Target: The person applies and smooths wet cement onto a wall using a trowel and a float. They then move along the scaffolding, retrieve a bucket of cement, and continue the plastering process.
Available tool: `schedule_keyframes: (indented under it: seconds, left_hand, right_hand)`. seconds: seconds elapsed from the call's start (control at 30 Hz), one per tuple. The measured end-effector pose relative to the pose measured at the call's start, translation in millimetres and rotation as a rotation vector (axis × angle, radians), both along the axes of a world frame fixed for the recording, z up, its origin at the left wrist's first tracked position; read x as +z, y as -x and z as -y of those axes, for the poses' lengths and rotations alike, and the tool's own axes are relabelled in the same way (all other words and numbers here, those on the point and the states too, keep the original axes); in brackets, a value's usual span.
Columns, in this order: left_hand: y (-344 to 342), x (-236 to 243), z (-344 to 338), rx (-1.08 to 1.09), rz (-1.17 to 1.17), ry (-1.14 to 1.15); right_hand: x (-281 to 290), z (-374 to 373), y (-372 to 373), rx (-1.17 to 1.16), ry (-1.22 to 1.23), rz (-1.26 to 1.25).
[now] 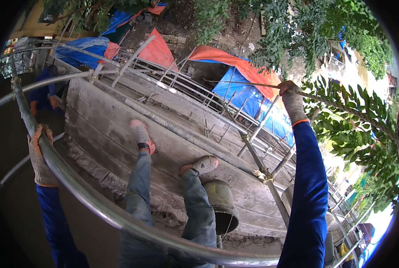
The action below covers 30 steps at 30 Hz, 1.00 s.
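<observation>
My right hand [290, 99], in a knitted glove, is closed around a rope [347, 108] out at the upper right. The rope runs from the foliage at the right, through my fist, and thins toward the left. At the left my gloved left hand [41, 156] grips a curved-looking metal scaffold pipe [104, 211], which crosses in front of my legs. Beside my right shoe stands a dirty bucket [218, 196], with a thin cord near its rim; its contents are too dark to tell.
My shoes rest on grey planks [101, 111] of a scaffold platform. Beyond are metal railings [181, 80], blue and orange tarps [242, 96], and leafy branches [347, 96]. A person in blue sleeves [43, 89] is at the far left, hands low.
</observation>
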<state>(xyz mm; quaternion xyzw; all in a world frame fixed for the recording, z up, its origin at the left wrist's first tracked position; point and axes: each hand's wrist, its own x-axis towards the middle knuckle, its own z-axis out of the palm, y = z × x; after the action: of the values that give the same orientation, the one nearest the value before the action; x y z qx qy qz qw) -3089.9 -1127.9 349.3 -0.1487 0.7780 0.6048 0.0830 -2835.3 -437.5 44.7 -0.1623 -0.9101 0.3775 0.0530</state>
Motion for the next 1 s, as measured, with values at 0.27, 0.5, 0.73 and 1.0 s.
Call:
schedule_keyframes:
  seconds: [0.27, 0.5, 0.73, 1.0]
  left_hand:
    - [6, 2, 8, 0.023, 0.055, 0.084]
    - [9, 5, 8, -0.046, 0.081, 0.163]
    - [12, -2, 9, -0.041, 0.073, 0.113]
    - [11, 2, 22, 0.051, 0.104, 0.163]
  right_hand:
    - [-23, 20, -14, -0.086, -0.183, 0.070]
    - [-56, 19, -30, -0.127, -0.143, 0.096]
    - [-61, -13, -57, -0.193, -0.223, 0.207]
    - [19, -48, -123, 0.183, -0.407, 0.578]
